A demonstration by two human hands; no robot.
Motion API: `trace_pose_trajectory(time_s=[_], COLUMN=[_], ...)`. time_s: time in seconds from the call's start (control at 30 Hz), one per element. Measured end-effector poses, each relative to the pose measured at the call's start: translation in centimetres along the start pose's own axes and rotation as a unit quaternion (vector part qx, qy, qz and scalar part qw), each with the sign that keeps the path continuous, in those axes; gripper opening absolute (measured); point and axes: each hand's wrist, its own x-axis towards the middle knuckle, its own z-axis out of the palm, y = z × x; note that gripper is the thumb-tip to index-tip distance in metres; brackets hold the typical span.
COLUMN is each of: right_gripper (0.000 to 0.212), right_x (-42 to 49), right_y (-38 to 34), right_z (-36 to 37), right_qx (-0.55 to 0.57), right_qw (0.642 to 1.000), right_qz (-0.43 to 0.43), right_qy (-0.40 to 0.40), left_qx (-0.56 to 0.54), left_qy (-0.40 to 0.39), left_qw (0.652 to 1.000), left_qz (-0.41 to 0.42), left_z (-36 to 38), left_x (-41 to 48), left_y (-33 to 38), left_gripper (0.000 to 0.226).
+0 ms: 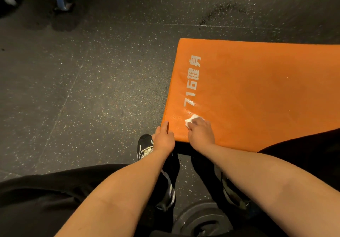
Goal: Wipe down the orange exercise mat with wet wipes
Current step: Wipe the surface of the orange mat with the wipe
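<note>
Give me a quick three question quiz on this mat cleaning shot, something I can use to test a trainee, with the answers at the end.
1. True or false: the right hand holds the white wipe against the orange mat.
2. Where is the left hand? A: at the mat's near corner. B: at the mat's far edge. C: on top of the wipe.
3. Fill in: the wet sheen lies next to the digit ___ of the white print.

Key: 1 true; 2 A; 3 the 7.
</note>
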Motion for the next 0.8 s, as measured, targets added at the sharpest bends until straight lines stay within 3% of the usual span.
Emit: trace_pose_trajectory(time_s=[0.07,0.13,0.23,0.3,0.37,0.47,0.57,0.63,0.8], right_gripper=[0.044,0.045,0.042,0.042,0.045,0.053,0.059,0.06,0.054], right_x=[0.0,0.2,0.3,0.4,1.1,2.8,4.3,4.8,5.2], right_y=[0.9,0.5,-0.6,-0.6,0.1,1.7,2.5,1.7,-1.7], right_z=[-0.3,0.2,1.3,1.7,1.3,0.2,-0.1,0.4,1.0], right_qx=[0.012,0.043,0.081,0.044,0.009,-0.005,0.018,0.004,0.001], right_qw=[0.994,0.99,0.995,0.993,0.992,0.999,0.991,0.993,0.987], right_qz=[0.108,0.131,0.033,-0.059,-0.088,0.016,0.122,0.101,-0.065], right_qy=[0.018,0.017,-0.041,-0.092,-0.094,-0.038,-0.043,-0.064,-0.144], left_qx=[0.025,0.039,0.055,0.058,0.065,0.081,0.075,0.07,0.05], left_qy=[-0.018,-0.032,-0.037,-0.043,-0.046,-0.038,-0.029,-0.016,0.006], left_qw=[1.0,0.999,0.998,0.997,0.997,0.996,0.997,0.997,0.999], left_qz=[0.002,-0.003,-0.003,-0.012,-0.014,-0.008,-0.009,-0.01,-0.007], left_z=[0.1,0.3,0.5,0.6,0.6,0.3,0.3,0.4,0.8], left_x=[0.1,0.1,0.6,0.9,1.2,1.6,1.7,1.6,1.3], left_y=[0.6,1.1,1.5,1.7,1.6,1.6,1.8,1.9,1.7], left_gripper=[0.056,0.055,0.056,0.056,0.057,0.059,0.06,0.059,0.053])
